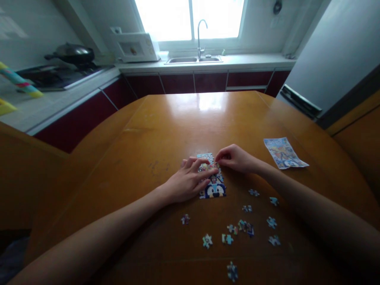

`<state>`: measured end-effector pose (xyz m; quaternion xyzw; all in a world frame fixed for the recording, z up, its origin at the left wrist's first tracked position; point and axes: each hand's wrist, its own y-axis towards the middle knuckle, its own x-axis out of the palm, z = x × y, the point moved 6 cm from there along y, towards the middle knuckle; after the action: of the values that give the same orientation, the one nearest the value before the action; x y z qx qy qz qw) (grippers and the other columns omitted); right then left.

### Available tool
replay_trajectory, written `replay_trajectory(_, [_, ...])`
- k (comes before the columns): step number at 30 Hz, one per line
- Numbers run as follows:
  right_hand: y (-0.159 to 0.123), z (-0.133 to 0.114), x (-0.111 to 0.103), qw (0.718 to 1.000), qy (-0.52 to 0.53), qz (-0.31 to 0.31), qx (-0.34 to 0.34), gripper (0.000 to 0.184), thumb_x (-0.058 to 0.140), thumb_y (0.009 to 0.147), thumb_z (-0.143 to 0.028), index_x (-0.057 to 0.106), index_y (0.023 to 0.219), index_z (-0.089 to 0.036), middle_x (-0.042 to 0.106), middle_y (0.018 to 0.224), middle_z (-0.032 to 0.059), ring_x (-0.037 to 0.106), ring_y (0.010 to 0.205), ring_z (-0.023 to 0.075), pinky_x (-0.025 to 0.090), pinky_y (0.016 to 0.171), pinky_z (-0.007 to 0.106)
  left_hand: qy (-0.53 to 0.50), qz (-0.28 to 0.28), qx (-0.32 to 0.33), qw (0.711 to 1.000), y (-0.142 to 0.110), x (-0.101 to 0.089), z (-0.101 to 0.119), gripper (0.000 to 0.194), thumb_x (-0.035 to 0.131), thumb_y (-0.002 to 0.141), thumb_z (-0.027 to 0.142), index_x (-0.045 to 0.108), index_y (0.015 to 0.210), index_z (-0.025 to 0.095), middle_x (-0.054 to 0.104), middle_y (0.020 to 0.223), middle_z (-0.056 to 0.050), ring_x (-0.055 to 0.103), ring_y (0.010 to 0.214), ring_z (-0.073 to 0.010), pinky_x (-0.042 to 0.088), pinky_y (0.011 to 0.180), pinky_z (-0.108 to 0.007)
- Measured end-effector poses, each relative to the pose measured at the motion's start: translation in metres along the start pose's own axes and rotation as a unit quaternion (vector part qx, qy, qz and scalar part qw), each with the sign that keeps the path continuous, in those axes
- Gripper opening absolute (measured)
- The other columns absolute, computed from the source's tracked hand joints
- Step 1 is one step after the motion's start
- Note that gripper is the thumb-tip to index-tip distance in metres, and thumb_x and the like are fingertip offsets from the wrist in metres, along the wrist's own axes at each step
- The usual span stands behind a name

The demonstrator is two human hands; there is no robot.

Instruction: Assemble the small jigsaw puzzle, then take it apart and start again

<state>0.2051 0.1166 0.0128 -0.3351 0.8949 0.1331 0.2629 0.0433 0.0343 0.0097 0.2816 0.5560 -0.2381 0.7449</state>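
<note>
A partly joined jigsaw puzzle (216, 190) lies flat on the wooden table, with a blue cartoon dog face at its near end. Across its left side and middle rests my left hand (191, 179), fingers spread over the pieces. My right hand (234, 158) is at the puzzle's upper right edge, thumb and fingertips pinched together. Whatever sits between those fingertips is too small or hidden to make out. Loose puzzle pieces lie nearer to me, among them one piece (185, 219) below my left hand and another piece (253, 192) below my right forearm.
The brown table (154, 130) spreads around the puzzle. A printed picture sheet (285, 153) lies to the right. Several more loose pieces, including a dark one (232, 272), are scattered in front. Behind stand a counter with a sink (182, 60), a microwave (136, 47) and a stove with a pan (73, 53).
</note>
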Motion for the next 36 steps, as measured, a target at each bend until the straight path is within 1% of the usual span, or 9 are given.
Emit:
replay_trajectory(4, [0.001,0.004,0.001,1.0,-0.007,0.018,-0.001,0.015,0.062,0.081,-0.019,0.076,0.081,-0.012,0.066,0.066,0.0017,0.052,0.06,0.0108,0.04,0.056,0.024,0.007,-0.01,-0.007,1.0,0.0,0.0,0.001,0.043,0.045,0.103,0.038,0.046,0.145,0.045,0.041,0.143,-0.005,0.037,0.126,-0.0325,0.038,0.106,-0.057])
replay_trajectory(12, [0.001,0.005,0.004,0.999,-0.037,0.016,-0.011,0.014,0.062,0.081,-0.016,0.076,0.082,-0.014,0.065,0.065,0.001,0.051,0.059,0.011,0.04,0.055,0.024,0.005,-0.02,-0.008,1.0,0.001,-0.001,0.002,0.043,0.044,0.103,0.038,0.044,0.146,0.046,0.043,0.143,-0.004,0.037,0.124,-0.0318,0.038,0.106,-0.056])
replay_trajectory(19, [-0.002,-0.002,0.004,0.997,-0.067,0.031,-0.027,0.011,0.063,0.08,-0.015,0.075,0.08,-0.015,0.065,0.069,0.0016,0.052,0.061,0.0109,0.041,0.059,0.025,-0.001,-0.017,-0.004,1.0,0.001,-0.001,0.001,0.043,0.045,0.103,0.039,0.045,0.146,0.045,0.044,0.143,-0.003,0.038,0.123,-0.0315,0.037,0.107,-0.056])
replay_trajectory(24, [-0.001,0.0,0.005,0.996,-0.073,0.046,-0.027,0.008,0.065,0.08,-0.017,0.074,0.08,-0.016,0.064,0.07,0.0011,0.052,0.061,0.011,0.041,0.058,0.025,-0.015,-0.006,-0.003,1.0,0.001,-0.003,0.002,0.042,0.045,0.103,0.039,0.048,0.144,0.044,0.046,0.142,-0.003,0.039,0.121,-0.0309,0.037,0.107,-0.055])
replay_trajectory(28, [-0.002,-0.003,0.004,0.995,-0.087,0.045,-0.036,0.007,0.067,0.081,-0.016,0.073,0.076,-0.016,0.064,0.071,0.0012,0.053,0.063,0.0111,0.042,0.06,0.025,-0.002,-0.02,0.002,1.0,0.001,-0.002,0.002,0.043,0.041,0.104,0.04,0.044,0.147,0.043,0.047,0.144,-0.002,0.038,0.121,-0.0303,0.036,0.106,-0.054])
replay_trajectory(31, [-0.003,-0.005,0.005,0.992,-0.113,0.044,-0.04,0.009,0.067,0.082,-0.015,0.074,0.077,-0.017,0.064,0.074,0.0019,0.054,0.065,0.0117,0.043,0.063,0.026,0.006,-0.026,0.008,1.0,0.001,0.0,0.002,0.045,0.038,0.105,0.04,0.04,0.149,0.042,0.047,0.146,0.0,0.038,0.121,-0.0301,0.035,0.106,-0.054])
replay_trajectory(36, [-0.01,-0.009,0.008,0.987,-0.145,0.057,-0.047,0.011,0.065,0.085,-0.016,0.074,0.079,-0.018,0.064,0.08,0.0027,0.057,0.069,0.0125,0.044,0.066,0.026,0.009,-0.021,0.009,1.0,0.001,0.001,0.001,0.044,0.038,0.105,0.041,0.04,0.149,0.043,0.048,0.145,0.0,0.038,0.122,-0.0296,0.034,0.107,-0.054])
